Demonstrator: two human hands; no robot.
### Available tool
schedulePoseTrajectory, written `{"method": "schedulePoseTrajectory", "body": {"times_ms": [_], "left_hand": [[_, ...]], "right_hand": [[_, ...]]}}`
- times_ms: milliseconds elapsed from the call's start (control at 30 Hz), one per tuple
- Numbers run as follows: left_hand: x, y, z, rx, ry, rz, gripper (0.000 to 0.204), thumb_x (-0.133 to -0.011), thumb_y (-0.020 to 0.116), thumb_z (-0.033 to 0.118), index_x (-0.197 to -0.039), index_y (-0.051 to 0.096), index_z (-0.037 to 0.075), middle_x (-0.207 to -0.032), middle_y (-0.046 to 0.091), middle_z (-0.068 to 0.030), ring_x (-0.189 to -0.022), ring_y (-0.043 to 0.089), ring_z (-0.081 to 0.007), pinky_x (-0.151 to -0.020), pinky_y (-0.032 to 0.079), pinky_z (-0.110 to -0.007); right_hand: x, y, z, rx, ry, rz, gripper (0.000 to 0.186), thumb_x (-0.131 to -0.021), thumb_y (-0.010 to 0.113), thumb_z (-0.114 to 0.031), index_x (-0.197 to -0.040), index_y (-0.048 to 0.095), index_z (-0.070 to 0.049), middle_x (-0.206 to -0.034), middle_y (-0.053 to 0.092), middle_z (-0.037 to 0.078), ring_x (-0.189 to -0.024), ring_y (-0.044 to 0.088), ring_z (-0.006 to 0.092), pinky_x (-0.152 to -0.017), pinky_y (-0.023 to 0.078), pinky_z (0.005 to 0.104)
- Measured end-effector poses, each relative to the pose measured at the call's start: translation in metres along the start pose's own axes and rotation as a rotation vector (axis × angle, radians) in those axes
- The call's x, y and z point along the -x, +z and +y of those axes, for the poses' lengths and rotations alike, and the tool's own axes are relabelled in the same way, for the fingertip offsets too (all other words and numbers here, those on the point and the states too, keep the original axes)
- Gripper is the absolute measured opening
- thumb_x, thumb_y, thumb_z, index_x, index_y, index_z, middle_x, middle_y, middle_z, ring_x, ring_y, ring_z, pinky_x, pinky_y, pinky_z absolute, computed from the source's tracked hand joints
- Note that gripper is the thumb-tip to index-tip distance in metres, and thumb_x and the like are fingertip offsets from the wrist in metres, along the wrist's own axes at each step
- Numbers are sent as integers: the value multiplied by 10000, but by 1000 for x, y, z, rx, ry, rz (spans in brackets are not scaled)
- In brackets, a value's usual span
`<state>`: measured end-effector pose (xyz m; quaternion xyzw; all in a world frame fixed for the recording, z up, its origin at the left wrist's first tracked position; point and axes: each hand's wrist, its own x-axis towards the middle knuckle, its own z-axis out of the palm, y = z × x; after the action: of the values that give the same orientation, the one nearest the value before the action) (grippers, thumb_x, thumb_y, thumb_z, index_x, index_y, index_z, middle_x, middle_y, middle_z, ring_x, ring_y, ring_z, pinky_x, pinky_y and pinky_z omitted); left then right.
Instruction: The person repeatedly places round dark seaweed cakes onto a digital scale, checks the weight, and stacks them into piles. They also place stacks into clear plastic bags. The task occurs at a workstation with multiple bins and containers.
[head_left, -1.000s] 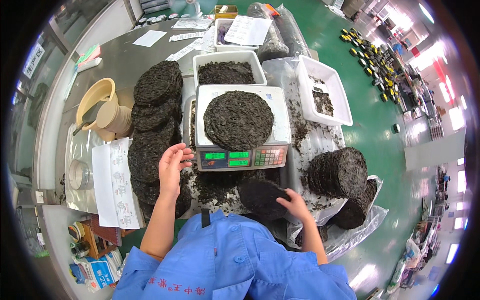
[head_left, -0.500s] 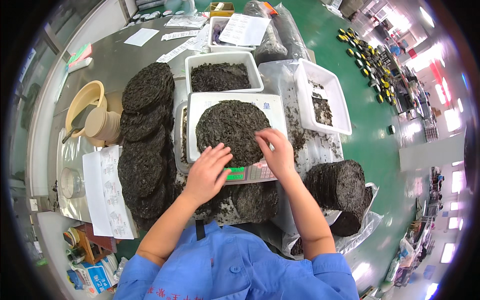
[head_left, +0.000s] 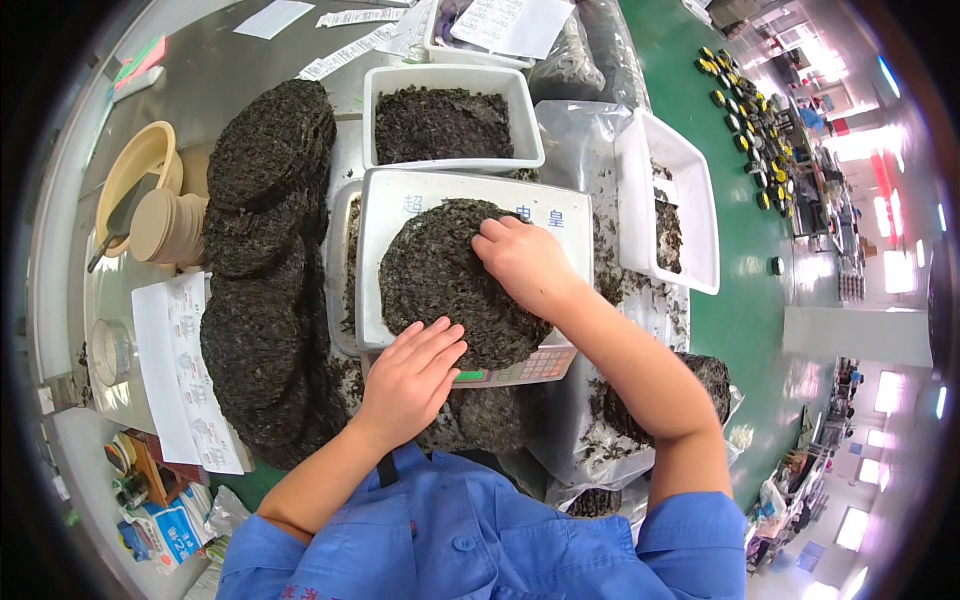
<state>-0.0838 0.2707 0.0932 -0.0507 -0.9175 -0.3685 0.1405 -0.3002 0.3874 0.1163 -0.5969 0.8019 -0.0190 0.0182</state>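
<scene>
A round, dark dried seaweed cake [head_left: 440, 275] lies on the white pan of a digital scale [head_left: 577, 235]. My left hand [head_left: 413, 375] rests with its fingers stretched at the cake's front left edge. My right hand [head_left: 525, 262] reaches over the cake's upper right part, its fingers curled down in a pinch against the surface. The fingertips are partly hidden, so what sits between them cannot be made out. Just beyond the scale stands a white tub [head_left: 535, 135] holding loose dark seaweed pieces [head_left: 440, 125].
Overlapping stacks of seaweed cakes [head_left: 255, 330] line the left side. Beside them are a yellow basin [head_left: 140, 165], round tan discs [head_left: 165, 228] and paper sheets [head_left: 170, 370]. At right stand another white tub [head_left: 700, 215] with scraps and more cakes [head_left: 708, 385] under my right arm.
My right hand has moved from the cake's right edge up and inward over its top, fingers now curled in. My left hand stays at the front edge. The whole view has shifted slightly.
</scene>
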Motion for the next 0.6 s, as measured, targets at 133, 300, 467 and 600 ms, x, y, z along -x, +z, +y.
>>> {"method": "schedulePoseTrajectory", "body": {"times_ms": [133, 300, 467, 600], "left_hand": [[-3, 0, 0, -2, -24, -3, 287, -837, 684, 84, -1117, 672, 23, -1244, 645, -108, -1224, 582, -289, -1069, 420, -458], [-3, -1, 0, -4, -33, -5, 281, -836, 683, 80, -1113, 676, 31, -1244, 645, -105, -1220, 586, -287, -1063, 428, -456], [-2, -1, 1, 25, -19, 33, 270, -825, 691, 69, -1092, 683, 29, -1221, 656, -111, -1198, 602, -293, -1040, 448, -459], [24, 0, 3, 86, 61, 237, 228, -792, 690, 8, -1020, 698, 21, -1104, 693, -128, -1099, 656, -306, -971, 503, -445]], "right_hand": [[-10, -2, 8, 36, -119, -53, 64, -747, 626, -109, -794, 597, -76, -853, 577, 67, -852, 623, 252, -695, 536, 378], [-10, 4, 18, -255, 38, 61, 52, -802, 646, -62, -835, 610, -46, -829, 594, 69, -765, 636, 216, -684, 543, 335], [32, -15, 61, -1072, 681, 712, 58, -862, 685, -39, -897, 640, -36, -821, 667, 24, -765, 640, 117, -699, 519, 248], [109, -42, 136, -405, 930, 881, 90, -871, 678, -52, -950, 652, -18, -851, 700, 82, -777, 675, 160, -735, 538, 285]]}}
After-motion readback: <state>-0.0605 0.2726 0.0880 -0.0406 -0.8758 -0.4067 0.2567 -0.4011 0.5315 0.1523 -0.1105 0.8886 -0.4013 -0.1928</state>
